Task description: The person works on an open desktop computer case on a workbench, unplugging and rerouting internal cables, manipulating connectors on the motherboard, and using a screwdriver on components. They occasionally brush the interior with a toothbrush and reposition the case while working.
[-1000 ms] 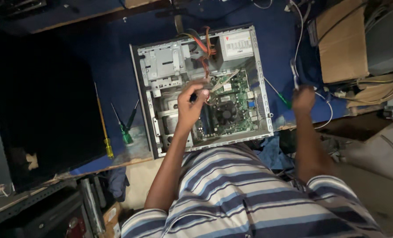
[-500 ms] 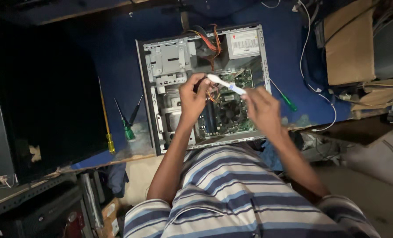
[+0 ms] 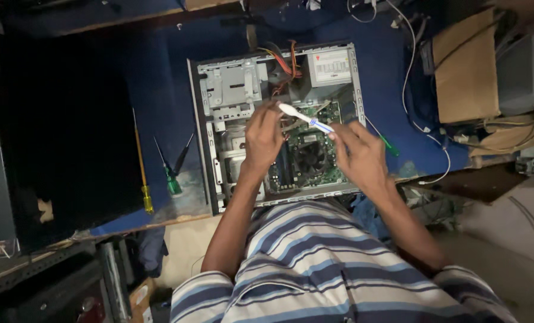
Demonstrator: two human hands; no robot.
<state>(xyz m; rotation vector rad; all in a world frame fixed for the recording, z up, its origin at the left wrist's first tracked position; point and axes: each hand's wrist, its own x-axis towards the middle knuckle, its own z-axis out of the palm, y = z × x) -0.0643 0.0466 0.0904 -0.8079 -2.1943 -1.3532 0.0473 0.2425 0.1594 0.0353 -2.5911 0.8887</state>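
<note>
A slim white plastic toothbrush with a blue band on its handle (image 3: 306, 119) lies across the open grey sheet-metal computer case (image 3: 219, 96), above the green circuit board (image 3: 332, 170) and the round black cooler fan (image 3: 310, 158). Its long axis runs diagonally, bristle head toward the upper left near the silver drive cage (image 3: 230, 90), handle end toward the lower right. The right hand (image 3: 358, 157) pinches the handle end between thumb and fingers. The left hand (image 3: 263, 135) rests curled over the board, fingertips beside the brush head; whether they grip it I cannot tell. Red and orange wires (image 3: 285, 60) loop by the boxy power supply (image 3: 331, 67). On the blue tabletop (image 3: 159, 90) lie a yellow-handled screwdriver (image 3: 142, 173) and a green-handled screwdriver (image 3: 170, 173).
</note>
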